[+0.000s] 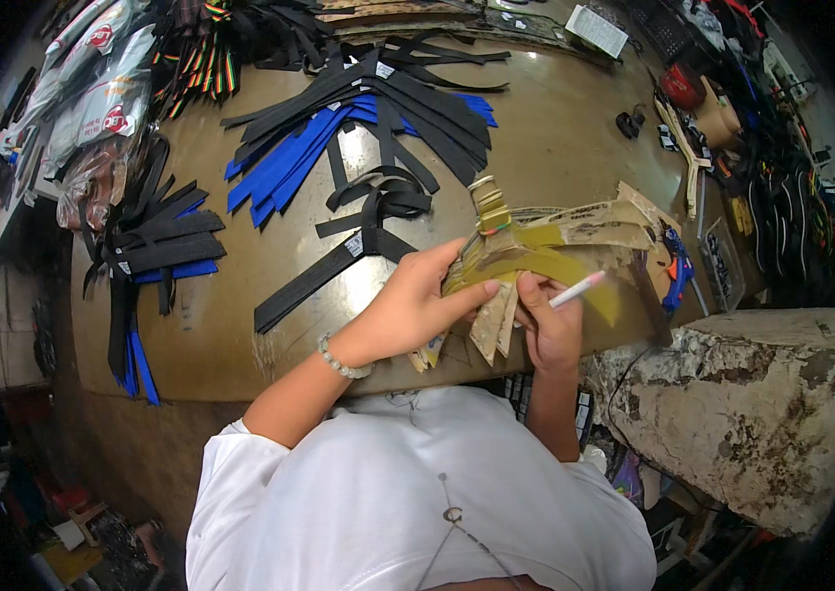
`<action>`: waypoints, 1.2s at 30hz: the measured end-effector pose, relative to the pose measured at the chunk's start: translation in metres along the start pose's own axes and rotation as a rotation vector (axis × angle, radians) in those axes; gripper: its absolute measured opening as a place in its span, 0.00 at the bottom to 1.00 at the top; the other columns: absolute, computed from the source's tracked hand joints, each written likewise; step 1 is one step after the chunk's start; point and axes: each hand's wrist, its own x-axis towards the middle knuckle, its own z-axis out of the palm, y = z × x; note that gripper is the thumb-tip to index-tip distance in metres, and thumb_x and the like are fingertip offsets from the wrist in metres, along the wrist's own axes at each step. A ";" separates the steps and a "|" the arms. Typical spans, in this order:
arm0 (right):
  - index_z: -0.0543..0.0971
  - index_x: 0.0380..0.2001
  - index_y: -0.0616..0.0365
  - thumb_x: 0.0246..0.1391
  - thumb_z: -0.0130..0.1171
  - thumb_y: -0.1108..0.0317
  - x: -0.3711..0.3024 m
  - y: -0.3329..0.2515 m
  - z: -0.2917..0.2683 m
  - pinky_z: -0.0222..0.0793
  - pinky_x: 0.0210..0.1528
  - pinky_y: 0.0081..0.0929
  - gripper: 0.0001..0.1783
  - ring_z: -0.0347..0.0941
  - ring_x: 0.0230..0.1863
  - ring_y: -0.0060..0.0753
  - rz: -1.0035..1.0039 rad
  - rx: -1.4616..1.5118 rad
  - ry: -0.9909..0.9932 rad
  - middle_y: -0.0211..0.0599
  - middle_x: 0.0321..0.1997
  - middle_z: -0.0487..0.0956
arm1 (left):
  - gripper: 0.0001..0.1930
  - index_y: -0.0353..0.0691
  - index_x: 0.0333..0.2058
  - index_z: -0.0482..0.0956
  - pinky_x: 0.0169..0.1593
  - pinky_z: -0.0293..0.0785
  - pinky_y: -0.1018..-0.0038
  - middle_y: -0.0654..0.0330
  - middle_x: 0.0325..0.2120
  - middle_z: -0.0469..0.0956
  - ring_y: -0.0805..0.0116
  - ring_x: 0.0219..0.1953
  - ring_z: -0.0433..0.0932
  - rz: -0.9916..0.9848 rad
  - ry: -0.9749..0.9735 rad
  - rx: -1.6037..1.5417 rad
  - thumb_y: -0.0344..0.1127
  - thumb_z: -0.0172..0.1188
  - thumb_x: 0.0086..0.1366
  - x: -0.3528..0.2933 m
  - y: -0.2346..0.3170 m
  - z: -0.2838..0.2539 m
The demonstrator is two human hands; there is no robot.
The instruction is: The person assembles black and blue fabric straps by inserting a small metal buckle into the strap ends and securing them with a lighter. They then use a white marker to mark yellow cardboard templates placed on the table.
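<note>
My left hand [419, 300] is closed around a thick bundle of Y-shaped tan and yellow template pieces [496, 219], held above the table's near edge. Something like a band seems to bind the bundle near its upper stem. A yellow-green piece [508, 262] lies on top, its right end blurred. Against the bundle's lower edge, my right hand [553, 330] pinches with thumb and fingers, and a white pen [577, 290] is held in the same hand, its tip pointing up to the right. Beside my left hand lies a black Y-shaped strap piece [314, 284].
Black and blue straps [368, 103] fan out across the far middle of the brown table [555, 113]. Another strap pile [166, 241] lies left, near plastic-wrapped packages [102, 98]. On the right are a blue-and-orange tool [676, 271], a clear bin [723, 264] and a worn block [733, 404].
</note>
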 end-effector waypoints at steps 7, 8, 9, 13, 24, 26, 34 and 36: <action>0.78 0.38 0.66 0.58 0.60 0.72 -0.007 -0.008 0.013 0.66 0.32 0.18 0.08 0.69 0.31 0.18 -0.230 -0.644 0.156 0.30 0.33 0.78 | 0.24 0.32 0.55 0.68 0.50 0.72 0.76 0.60 0.44 0.77 0.76 0.44 0.74 0.043 -0.015 -0.088 0.32 0.64 0.62 0.004 0.001 0.004; 0.78 0.37 0.65 0.58 0.60 0.72 -0.008 -0.009 0.012 0.65 0.32 0.18 0.06 0.69 0.31 0.17 -0.218 -0.697 0.170 0.30 0.33 0.77 | 0.25 0.32 0.55 0.68 0.52 0.71 0.76 0.60 0.45 0.77 0.76 0.46 0.74 0.074 -0.010 -0.054 0.33 0.64 0.62 0.006 0.001 0.005; 0.78 0.35 0.64 0.58 0.60 0.73 -0.010 -0.009 0.010 0.65 0.32 0.18 0.05 0.68 0.32 0.17 -0.202 -0.751 0.180 0.29 0.32 0.77 | 0.25 0.32 0.56 0.68 0.53 0.70 0.75 0.60 0.47 0.76 0.75 0.47 0.73 0.085 -0.001 -0.022 0.33 0.64 0.63 0.010 0.001 0.005; 0.74 0.28 0.61 0.58 0.60 0.71 -0.008 -0.012 -0.009 0.61 0.30 0.13 0.07 0.65 0.29 0.14 -0.382 -0.823 0.309 0.25 0.26 0.71 | 0.23 0.32 0.54 0.69 0.52 0.71 0.74 0.58 0.46 0.77 0.73 0.47 0.74 0.230 0.179 -0.213 0.35 0.62 0.63 0.050 0.009 -0.006; 0.73 0.26 0.58 0.49 0.61 0.77 -0.010 -0.031 0.018 0.70 0.25 0.25 0.06 0.74 0.26 0.29 -0.730 -1.311 0.096 0.42 0.39 0.79 | 0.22 0.32 0.56 0.69 0.53 0.72 0.72 0.53 0.46 0.77 0.66 0.47 0.78 0.291 0.233 -0.069 0.43 0.48 0.72 0.062 0.008 -0.088; 0.72 0.27 0.58 0.49 0.62 0.74 0.000 -0.028 0.033 0.71 0.25 0.29 0.07 0.75 0.26 0.37 -0.698 -1.362 -0.138 0.42 0.36 0.77 | 0.19 0.33 0.53 0.72 0.51 0.73 0.72 0.55 0.42 0.79 0.67 0.43 0.79 0.233 0.422 -0.132 0.41 0.48 0.72 -0.002 0.006 -0.108; 0.71 0.39 0.56 0.52 0.60 0.67 0.047 0.042 0.086 0.73 0.29 0.39 0.13 0.77 0.31 0.43 -0.401 -1.595 -0.477 0.39 0.34 0.74 | 0.14 0.38 0.47 0.77 0.52 0.69 0.67 0.57 0.45 0.76 0.60 0.47 0.74 0.147 0.656 0.735 0.33 0.59 0.63 -0.081 -0.038 -0.072; 0.72 0.41 0.56 0.52 0.60 0.67 0.041 0.051 0.081 0.74 0.30 0.40 0.13 0.77 0.32 0.45 -0.535 -1.508 -0.384 0.40 0.39 0.74 | 0.17 0.40 0.48 0.78 0.57 0.63 0.63 0.57 0.48 0.74 0.54 0.52 0.69 0.104 0.565 0.971 0.32 0.62 0.59 -0.078 -0.053 -0.068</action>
